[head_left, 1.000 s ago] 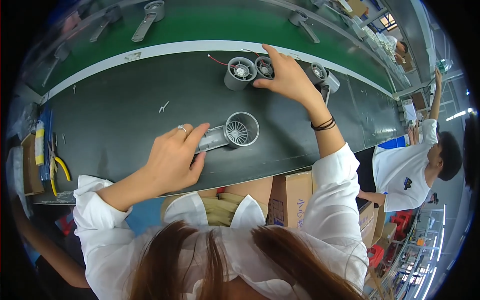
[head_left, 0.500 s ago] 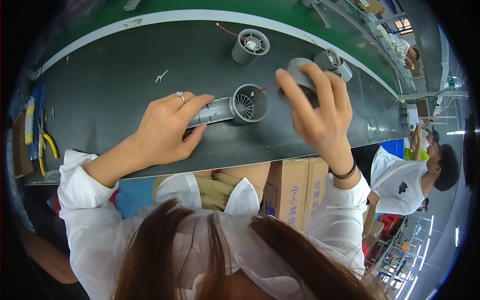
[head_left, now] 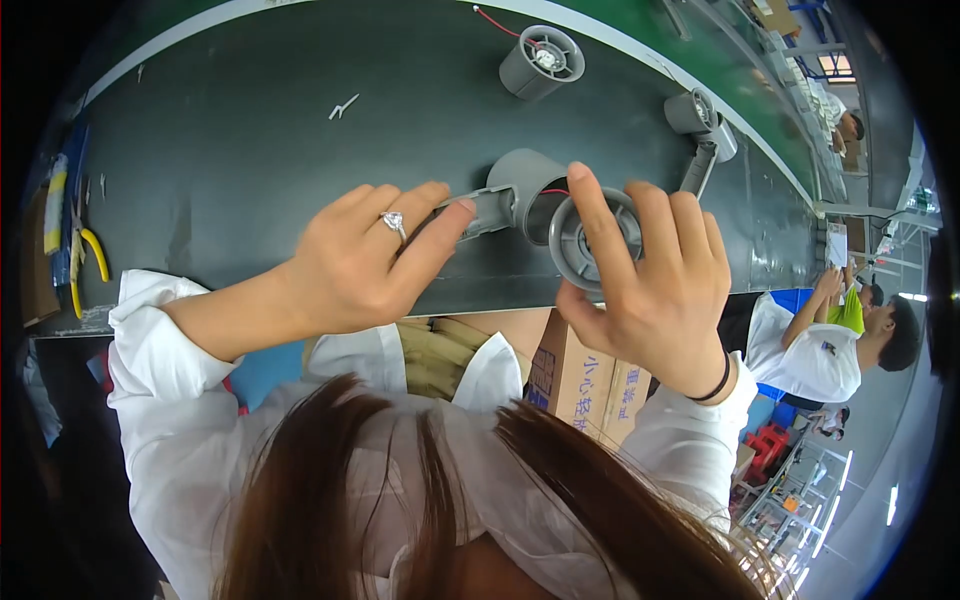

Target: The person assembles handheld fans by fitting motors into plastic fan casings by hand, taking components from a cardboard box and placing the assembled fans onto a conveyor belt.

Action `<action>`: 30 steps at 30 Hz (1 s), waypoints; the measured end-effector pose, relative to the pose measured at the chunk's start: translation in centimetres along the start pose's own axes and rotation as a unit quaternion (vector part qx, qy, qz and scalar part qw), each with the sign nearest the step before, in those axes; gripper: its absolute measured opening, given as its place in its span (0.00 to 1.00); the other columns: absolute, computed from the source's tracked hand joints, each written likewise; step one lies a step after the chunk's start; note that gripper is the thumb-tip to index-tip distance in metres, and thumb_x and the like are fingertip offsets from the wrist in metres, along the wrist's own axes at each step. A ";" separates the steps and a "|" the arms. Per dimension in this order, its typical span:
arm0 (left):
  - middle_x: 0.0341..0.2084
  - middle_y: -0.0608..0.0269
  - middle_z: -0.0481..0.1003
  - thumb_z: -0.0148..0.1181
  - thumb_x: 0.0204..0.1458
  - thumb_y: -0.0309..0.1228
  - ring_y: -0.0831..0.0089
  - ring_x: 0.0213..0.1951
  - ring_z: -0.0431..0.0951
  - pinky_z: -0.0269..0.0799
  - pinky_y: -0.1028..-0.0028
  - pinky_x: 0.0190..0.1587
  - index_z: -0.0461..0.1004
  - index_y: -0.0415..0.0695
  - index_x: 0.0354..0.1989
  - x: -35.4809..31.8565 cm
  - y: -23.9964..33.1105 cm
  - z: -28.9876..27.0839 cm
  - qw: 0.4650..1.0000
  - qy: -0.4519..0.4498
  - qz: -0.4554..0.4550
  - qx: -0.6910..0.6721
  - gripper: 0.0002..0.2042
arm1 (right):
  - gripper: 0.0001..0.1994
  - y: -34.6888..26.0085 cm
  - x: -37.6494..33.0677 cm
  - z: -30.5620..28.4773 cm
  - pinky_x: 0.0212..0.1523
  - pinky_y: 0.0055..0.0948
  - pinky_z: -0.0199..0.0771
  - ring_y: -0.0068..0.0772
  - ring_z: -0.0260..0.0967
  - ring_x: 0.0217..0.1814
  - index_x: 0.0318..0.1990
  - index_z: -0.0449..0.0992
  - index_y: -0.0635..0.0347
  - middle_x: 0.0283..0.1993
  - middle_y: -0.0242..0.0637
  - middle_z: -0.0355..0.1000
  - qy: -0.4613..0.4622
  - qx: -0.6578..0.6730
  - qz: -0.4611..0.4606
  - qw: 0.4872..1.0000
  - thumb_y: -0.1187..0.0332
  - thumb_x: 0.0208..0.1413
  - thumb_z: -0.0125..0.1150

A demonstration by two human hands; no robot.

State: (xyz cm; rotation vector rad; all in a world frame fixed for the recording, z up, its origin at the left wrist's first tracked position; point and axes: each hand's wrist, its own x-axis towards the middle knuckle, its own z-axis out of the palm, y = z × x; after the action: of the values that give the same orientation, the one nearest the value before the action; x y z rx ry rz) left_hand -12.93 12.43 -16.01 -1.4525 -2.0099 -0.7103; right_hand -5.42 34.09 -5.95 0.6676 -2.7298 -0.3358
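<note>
My left hand [head_left: 365, 255] is closed around the handle of a grey plastic hair dryer housing [head_left: 522, 172], tipped so its round barrel opens toward my right. In my right hand [head_left: 655, 285] is a grey cylinder with a spoked end [head_left: 566, 250], held by its rim between thumb and fingers. The cylinder sits right at the barrel's mouth, and a red wire [head_left: 553, 191] shows between the two. My fingers hide part of the spokes. Whether the cylinder touches the barrel, I cannot tell.
On the dark bench [head_left: 230, 150] a spoked grey cylinder [head_left: 530, 72] with a red wire stands farther back. Another grey housing [head_left: 690, 112] lies at the right. A small white piece [head_left: 343, 107] and yellow-handled pliers [head_left: 97, 255] are leftward. A co-worker in white [head_left: 800, 345] sits at right.
My right hand has brought the cylinder down and left to the barrel, turning its spoked end toward me. My left hand has moved right and tipped the housing's barrel from upward-facing to rightward.
</note>
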 end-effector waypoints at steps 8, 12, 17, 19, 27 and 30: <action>0.33 0.45 0.75 0.59 0.36 0.24 0.71 0.21 0.68 0.62 0.78 0.20 0.75 0.33 0.31 -0.4 -0.2 0.5 0.995 0.049 0.060 0.069 0.11 | 0.37 0.2 -1.1 1.3 0.25 0.34 0.63 0.40 0.64 0.25 0.57 0.65 0.63 0.26 0.38 0.67 -0.034 0.236 0.082 0.968 0.66 0.31 0.64; 0.33 0.44 0.76 0.58 0.37 0.23 0.70 0.22 0.69 0.64 0.78 0.22 0.73 0.35 0.25 -0.3 0.1 0.3 0.993 0.031 0.081 0.075 0.05 | 0.42 -0.3 -2.6 2.1 0.34 0.28 0.68 0.38 0.70 0.31 0.64 0.53 0.62 0.29 0.41 0.71 -0.096 0.434 0.253 0.859 0.66 0.36 0.63; 0.33 0.44 0.76 0.56 0.38 0.22 0.68 0.23 0.70 0.66 0.78 0.23 0.70 0.37 0.20 -0.6 0.6 0.8 0.988 0.048 0.117 0.088 0.02 | 0.45 -0.8 -4.2 3.9 0.32 0.25 0.69 0.35 0.74 0.32 0.67 0.46 0.59 0.32 0.43 0.75 -0.101 0.593 0.304 0.739 0.70 0.39 0.61; 0.33 0.44 0.77 0.55 0.38 0.22 0.67 0.23 0.70 0.66 0.78 0.24 0.69 0.38 0.19 -0.7 0.7 0.9 0.988 0.047 0.121 0.090 0.02 | 0.45 -1.1 -5.0 5.0 0.32 0.24 0.68 0.30 0.72 0.30 0.68 0.45 0.58 0.33 0.43 0.75 -0.065 0.620 0.265 0.736 0.71 0.39 0.61; 0.32 0.45 0.75 0.64 0.36 0.23 0.69 0.21 0.70 0.61 0.77 0.18 0.74 0.36 0.29 -0.8 0.5 0.7 0.997 0.005 0.043 -0.057 0.10 | 0.43 -1.1 -3.6 3.8 0.36 0.29 0.71 0.39 0.75 0.34 0.67 0.46 0.59 0.34 0.47 0.75 -0.137 0.610 0.318 0.713 0.69 0.42 0.61; 0.29 0.54 0.74 0.60 0.38 0.23 0.72 0.21 0.67 0.61 0.77 0.20 0.76 0.43 0.31 0.0 0.1 0.5 0.999 -0.020 0.046 0.007 0.09 | 0.42 -1.5 -2.3 3.9 0.38 0.27 0.69 0.35 0.72 0.36 0.67 0.47 0.58 0.34 0.48 0.75 -0.138 0.611 0.323 0.709 0.69 0.42 0.60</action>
State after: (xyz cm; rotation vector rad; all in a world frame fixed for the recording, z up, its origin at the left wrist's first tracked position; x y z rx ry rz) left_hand -12.92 12.76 -16.38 -1.5525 -1.9596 -0.6314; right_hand -4.25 34.47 -10.51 -0.2191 -2.8870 1.7703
